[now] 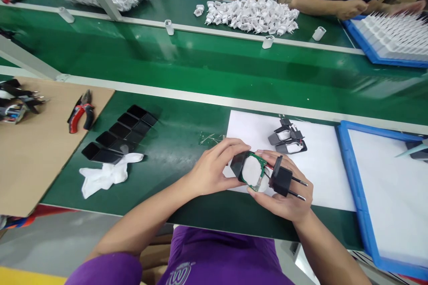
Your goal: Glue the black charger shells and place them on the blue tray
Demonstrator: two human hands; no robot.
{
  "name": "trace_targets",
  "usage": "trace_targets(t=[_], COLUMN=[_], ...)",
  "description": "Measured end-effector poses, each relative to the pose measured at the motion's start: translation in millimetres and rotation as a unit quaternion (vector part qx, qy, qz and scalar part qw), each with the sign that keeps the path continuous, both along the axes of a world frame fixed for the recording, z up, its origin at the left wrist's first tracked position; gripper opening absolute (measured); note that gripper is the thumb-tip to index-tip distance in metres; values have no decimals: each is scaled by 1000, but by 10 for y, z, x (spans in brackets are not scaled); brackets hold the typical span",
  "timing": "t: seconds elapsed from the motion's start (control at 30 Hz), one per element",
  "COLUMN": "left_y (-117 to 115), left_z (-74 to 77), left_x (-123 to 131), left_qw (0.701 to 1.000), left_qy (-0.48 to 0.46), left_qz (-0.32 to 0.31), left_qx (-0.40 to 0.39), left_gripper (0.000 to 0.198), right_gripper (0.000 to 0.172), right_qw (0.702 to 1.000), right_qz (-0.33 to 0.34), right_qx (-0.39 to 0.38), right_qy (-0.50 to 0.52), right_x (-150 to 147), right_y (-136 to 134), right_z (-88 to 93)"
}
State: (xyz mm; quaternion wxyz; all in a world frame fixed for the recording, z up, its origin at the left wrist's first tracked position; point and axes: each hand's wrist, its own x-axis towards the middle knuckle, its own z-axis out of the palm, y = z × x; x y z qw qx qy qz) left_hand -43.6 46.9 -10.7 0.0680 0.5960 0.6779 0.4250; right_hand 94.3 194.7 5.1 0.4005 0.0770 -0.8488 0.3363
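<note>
In front of me, my left hand (212,169) grips a black plastic charger housing (237,164) between thumb and fingers. Part of a green circuit board with a round-edged white pad (252,171) sits at the housing's open end; how deep it goes in is hidden. My right hand (296,207) is closed around the board's other side. Wires join the board to a black two-pin plug (281,180), which rests over my right palm, pins pointing right. Behind my hands, a few similar unclosed plug assemblies (289,136) lie on a white sheet (321,160).
Several black housings (122,131) stand in a row on the left, near a crumpled white cloth (105,178). Red-handled pliers (82,113) lie on cardboard (36,156). A blue-rimmed tray (351,178) borders the right. Across the conveyor (200,67), a co-worker's hand (351,8) is near white adapters (254,15).
</note>
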Motion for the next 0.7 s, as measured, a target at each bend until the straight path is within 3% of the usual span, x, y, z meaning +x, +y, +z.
trace_targets(t=[0.53,0.7], left_y=[-10,-4], left_z=[-2,-27], left_x=[5,19], left_qw=[999,996], left_qy=[20,41], left_qz=[20,42], left_qx=[-30,-69], left_gripper=[55,55], right_gripper=[64,60], right_qw=[1000,995], right_qz=[-18,4], right_qx=[20,-20], right_qy=[-17,-98], right_x=[-17,-8], right_y=[-4,23], right_z=[-56,-119])
